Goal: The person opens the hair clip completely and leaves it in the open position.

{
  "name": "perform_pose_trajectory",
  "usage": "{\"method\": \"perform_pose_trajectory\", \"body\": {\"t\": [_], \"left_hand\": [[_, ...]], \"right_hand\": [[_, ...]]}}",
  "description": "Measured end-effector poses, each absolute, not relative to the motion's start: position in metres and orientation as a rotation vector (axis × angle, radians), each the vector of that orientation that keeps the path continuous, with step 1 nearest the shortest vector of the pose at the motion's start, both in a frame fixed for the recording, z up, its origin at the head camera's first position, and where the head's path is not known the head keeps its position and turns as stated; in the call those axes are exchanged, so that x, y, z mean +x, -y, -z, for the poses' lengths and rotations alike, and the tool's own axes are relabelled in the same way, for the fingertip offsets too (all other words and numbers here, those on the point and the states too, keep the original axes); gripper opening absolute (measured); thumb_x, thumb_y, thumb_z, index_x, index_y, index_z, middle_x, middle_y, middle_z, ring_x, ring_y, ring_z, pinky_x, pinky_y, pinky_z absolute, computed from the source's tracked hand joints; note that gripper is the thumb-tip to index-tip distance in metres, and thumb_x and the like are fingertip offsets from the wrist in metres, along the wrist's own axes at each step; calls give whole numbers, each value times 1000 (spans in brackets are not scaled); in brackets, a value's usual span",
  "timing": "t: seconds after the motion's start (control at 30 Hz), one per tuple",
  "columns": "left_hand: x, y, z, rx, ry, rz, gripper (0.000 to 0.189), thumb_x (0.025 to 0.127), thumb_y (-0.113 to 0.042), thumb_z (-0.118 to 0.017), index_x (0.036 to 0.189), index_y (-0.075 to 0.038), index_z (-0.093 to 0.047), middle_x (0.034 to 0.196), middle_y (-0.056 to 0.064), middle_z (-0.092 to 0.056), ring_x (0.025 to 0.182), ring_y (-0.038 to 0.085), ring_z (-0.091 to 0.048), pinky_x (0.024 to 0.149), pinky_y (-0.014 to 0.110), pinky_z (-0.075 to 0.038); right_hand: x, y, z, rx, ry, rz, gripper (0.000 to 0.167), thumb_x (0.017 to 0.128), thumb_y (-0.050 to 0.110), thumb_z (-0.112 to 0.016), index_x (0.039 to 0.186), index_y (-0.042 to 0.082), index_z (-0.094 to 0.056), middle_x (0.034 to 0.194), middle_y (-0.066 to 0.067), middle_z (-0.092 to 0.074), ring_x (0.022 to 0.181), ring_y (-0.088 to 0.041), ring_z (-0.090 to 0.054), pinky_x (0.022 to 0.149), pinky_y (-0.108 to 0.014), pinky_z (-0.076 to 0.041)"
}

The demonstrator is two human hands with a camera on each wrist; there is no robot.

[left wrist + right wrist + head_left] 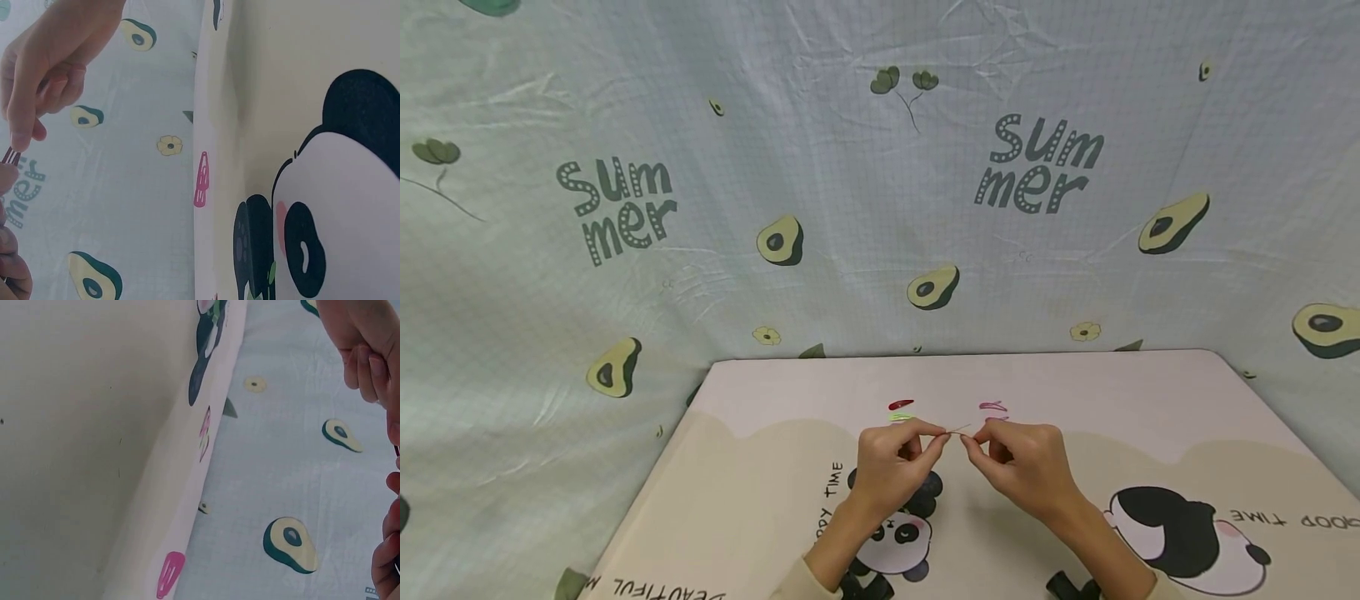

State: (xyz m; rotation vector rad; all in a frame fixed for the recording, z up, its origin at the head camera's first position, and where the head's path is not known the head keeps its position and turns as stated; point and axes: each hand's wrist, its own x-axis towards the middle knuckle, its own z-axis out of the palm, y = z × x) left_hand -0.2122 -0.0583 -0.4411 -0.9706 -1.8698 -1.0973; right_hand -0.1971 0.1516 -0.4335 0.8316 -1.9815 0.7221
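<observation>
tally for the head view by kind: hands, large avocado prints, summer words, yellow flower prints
Hands: 2
Large avocado prints: 5
Summer words: 2
Yellow flower prints: 2
Total: 11

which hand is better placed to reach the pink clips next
Probably the right hand: in the head view, the pink clips lie just beyond it, nearer than to the left hand. Both hands pinch a thin item.

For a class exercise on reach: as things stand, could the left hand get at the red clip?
Probably yes: the red clip lies just beyond the left hand, uncovered. But that hand pinches a small thin item, so it may need to let go first.
</observation>
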Motion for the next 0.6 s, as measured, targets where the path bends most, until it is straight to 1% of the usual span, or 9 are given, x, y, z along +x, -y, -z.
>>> {"method": "perform_pose_trajectory", "body": {"t": [0.6], "left_hand": [[-212, 59, 442, -967, 1880, 1078, 12, 83, -4, -82, 90, -13, -79, 48, -6, -45, 47, -5, -31, 45, 9, -24]], "right_hand": [[-196, -152, 434, 835, 1992, -758, 24, 66, 4, -87, 73, 17, -69, 51, 14, -47, 50, 9, -34, 47, -8, -30]]}}
